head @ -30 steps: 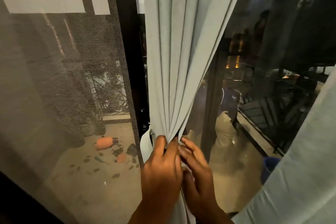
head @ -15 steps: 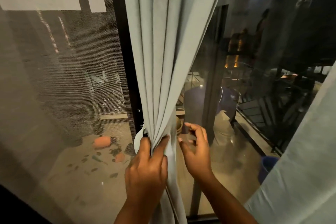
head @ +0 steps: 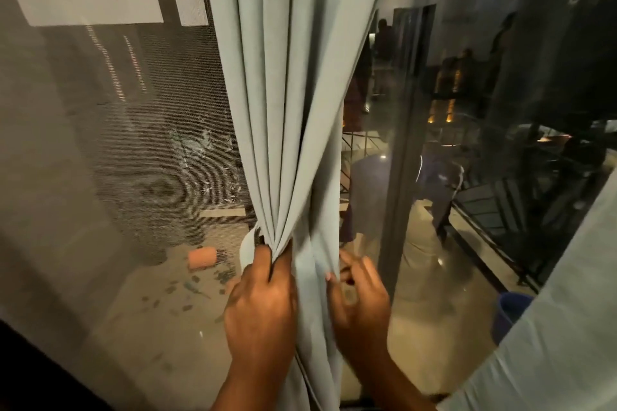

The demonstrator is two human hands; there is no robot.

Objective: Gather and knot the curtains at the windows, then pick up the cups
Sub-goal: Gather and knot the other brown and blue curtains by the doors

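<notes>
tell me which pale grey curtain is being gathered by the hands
The pleated pale grey curtain at centre, gripped by the left hand; the other curtain, lower right, hangs untouched.

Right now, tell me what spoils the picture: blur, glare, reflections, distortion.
Head view: the right hand is smeared by motion, while the left hand gripping the curtain is sharper; the glass pane carries lamp glare and room reflections; the wide-angle lens bends the edges; the outside is dim.

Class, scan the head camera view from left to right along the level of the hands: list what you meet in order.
Orange clay pot lying outside behind the mesh → left hand → gathered pale grey-green curtain → right hand → blue bucket.
</notes>
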